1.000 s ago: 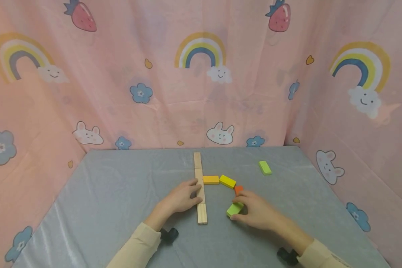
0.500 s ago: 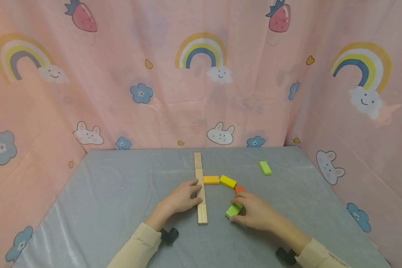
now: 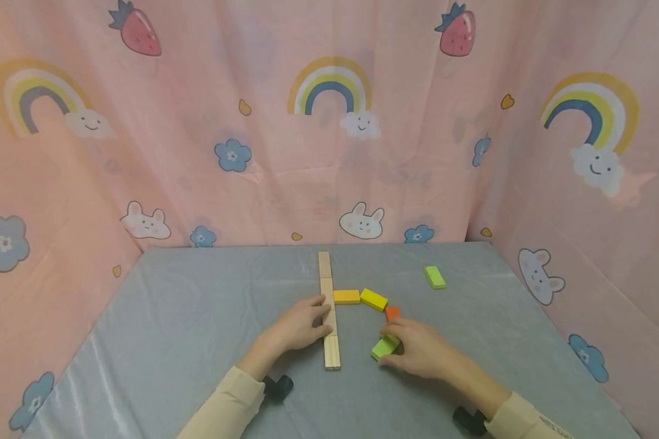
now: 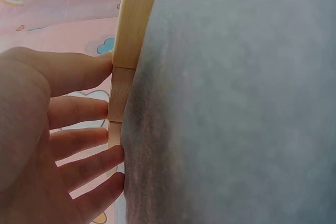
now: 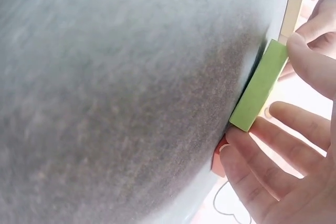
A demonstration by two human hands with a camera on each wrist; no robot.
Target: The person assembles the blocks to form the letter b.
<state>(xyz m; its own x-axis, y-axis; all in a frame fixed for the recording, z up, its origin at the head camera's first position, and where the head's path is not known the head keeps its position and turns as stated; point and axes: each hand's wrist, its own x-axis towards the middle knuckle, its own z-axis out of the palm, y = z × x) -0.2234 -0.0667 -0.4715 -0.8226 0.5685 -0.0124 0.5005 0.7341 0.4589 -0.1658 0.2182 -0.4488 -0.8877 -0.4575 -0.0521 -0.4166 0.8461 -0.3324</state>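
A straight line of plain wooden blocks [image 3: 332, 353] runs away from me on the grey cloth. My left hand [image 3: 295, 326] rests at its left side, fingers mostly straight; in the left wrist view, the thumb and fingertips touch the wooden blocks [image 4: 130, 30]. From the line's right side curve an amber block [image 3: 346, 297], a yellow block [image 3: 374, 299] and an orange-red block [image 3: 392, 313]. At the near end of this curve, my right hand [image 3: 417, 347] pinches a light green block [image 5: 259, 87] between thumb and fingers, its far end close to the orange-red one, partly hidden by fingers.
Another light green block [image 3: 434, 277] lies alone at the back right of the cloth-covered table [image 3: 198, 292]. A pink patterned curtain [image 3: 285, 183] hangs behind and along both sides.
The head view has shifted very slightly. Both hands keep nearly the same places; the light green block in my right hand has moved only a trace.
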